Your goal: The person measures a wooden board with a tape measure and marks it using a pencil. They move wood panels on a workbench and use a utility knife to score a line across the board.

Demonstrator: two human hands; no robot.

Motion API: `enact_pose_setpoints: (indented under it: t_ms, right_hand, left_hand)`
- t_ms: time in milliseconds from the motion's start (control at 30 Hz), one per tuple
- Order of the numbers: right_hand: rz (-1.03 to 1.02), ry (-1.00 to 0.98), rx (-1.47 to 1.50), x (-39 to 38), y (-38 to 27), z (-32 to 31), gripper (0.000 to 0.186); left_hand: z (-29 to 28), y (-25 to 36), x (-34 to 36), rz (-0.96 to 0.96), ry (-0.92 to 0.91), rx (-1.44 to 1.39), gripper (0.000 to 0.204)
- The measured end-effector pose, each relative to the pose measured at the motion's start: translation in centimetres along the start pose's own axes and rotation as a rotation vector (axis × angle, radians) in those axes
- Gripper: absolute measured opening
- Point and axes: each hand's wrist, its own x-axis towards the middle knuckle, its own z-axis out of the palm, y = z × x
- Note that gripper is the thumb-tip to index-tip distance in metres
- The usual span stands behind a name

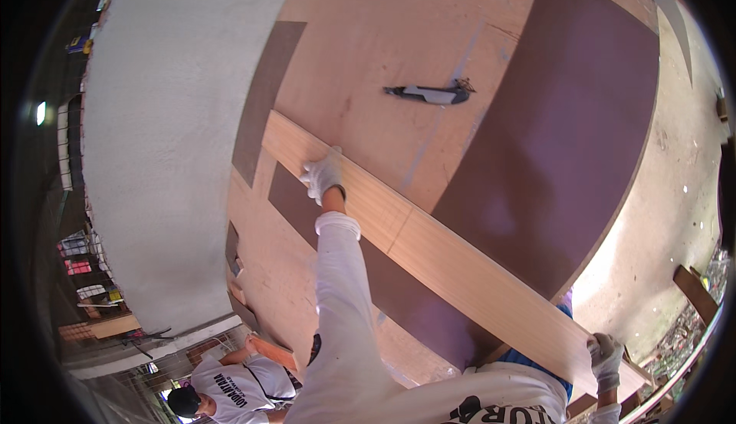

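A broad tan plywood-topped table (360,71) fills the middle, with a smooth pale grey surface (169,148) along its left. On the table's right side lies a large, dark purplish-brown flat sheet (571,110). Across the table, slanting from upper left to lower right, is a long light-wood plank (452,267) with a thin line across it, partly over the sheet. A narrower dark brown strip (418,297) shows beneath its near edge. At lower left is a co-worker in a white shirt (238,386). The white-gloved left hand (323,172) grips the plank near its far end; the white-gloved right hand (605,353) clasps it near the other. Beyond lies a slim black-and-grey tool (431,95).
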Motion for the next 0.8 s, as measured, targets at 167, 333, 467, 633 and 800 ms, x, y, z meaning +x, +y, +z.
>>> enact_pose_setpoints:
  t_ms: [167,333,467,633,800]
  right_hand:
    - [0.050,0.028,0.020,-2.5,3.5,1.9,0.036]
    - [-0.005,0.058,-0.007,-2.6,5.4,3.1,0.037]
    - [-0.006,0.060,-0.048,-2.5,5.3,3.0,0.045]
    - [-0.025,0.108,-0.050,-2.2,4.1,2.5,0.052]
    - [-0.038,0.128,-0.014,-2.0,3.1,1.9,0.051]
  left_hand:
    - [-1.8,0.8,-0.9,0.010,-0.002,-0.051,0.114]
    - [-2.0,1.2,-1.8,0.013,-0.010,-0.044,0.111]
    - [-1.6,0.2,-0.8,0.013,-0.013,-0.052,0.110]
    - [-1.3,0.4,-0.8,0.051,-0.010,-0.070,0.111]
    - [-1.4,0.5,-1.0,0.053,-0.002,-0.065,0.112]
